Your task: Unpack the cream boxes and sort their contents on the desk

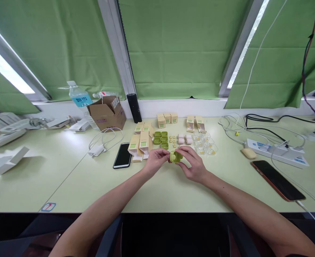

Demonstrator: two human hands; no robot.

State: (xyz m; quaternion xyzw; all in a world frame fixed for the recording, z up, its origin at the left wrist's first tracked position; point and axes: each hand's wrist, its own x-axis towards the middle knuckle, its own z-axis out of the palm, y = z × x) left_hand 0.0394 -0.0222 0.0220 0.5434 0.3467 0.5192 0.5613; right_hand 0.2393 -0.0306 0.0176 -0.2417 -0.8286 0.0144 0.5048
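Note:
My left hand (pixel 155 162) and my right hand (pixel 194 166) meet over the table. Between them is a small green plastic case (pixel 177 157), tilted so that its hollow inside and a ribbed part show. My right thumb and fingers grip its right side; my left fingertips pinch its left edge. Just beyond lie several matching green cases (pixel 157 140) in a block. To their right are tiny yellowish pieces (pixel 173 141), pale pink blocks (pixel 188 140) and clear plastic parts with yellow centres (pixel 201 148). Opened cardboard boxes (pixel 143 141) lie left of the green cases.
Small closed boxes (pixel 167 119) and two opened ones (pixel 195 123) stand at the back. A black phone (pixel 122 156) lies left, another phone (pixel 277 180) right, beside a power strip (pixel 276 153) with tangled cables. A brown carton (pixel 107 115) and water bottle (pixel 79 98) stand back left.

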